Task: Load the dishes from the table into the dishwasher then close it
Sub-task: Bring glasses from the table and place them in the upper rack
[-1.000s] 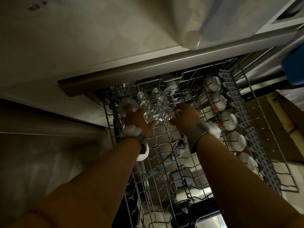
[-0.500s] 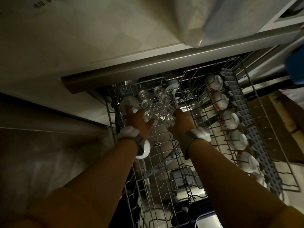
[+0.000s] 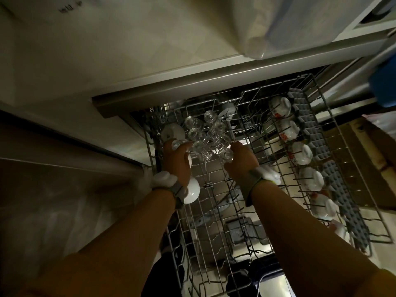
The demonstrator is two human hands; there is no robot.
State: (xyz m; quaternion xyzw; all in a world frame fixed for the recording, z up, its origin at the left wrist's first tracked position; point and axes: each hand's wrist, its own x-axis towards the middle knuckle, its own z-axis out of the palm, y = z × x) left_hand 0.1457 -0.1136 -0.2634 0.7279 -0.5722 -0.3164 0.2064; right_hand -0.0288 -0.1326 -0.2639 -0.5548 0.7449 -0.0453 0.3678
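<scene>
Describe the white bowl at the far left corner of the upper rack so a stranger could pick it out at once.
Start at the pulled-out wire upper rack. Follow its left edge back toward the counter: the white bowl sits there, just beyond the left hand. Unlike the clear glasses clustered beside it and the red-patterned cups along the right side, it is plain, opaque white.

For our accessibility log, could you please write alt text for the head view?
Both hands, left hand and right hand, reach among clear glasses in a pulled-out dishwasher rack. White cups with red markings line its right side.
</scene>
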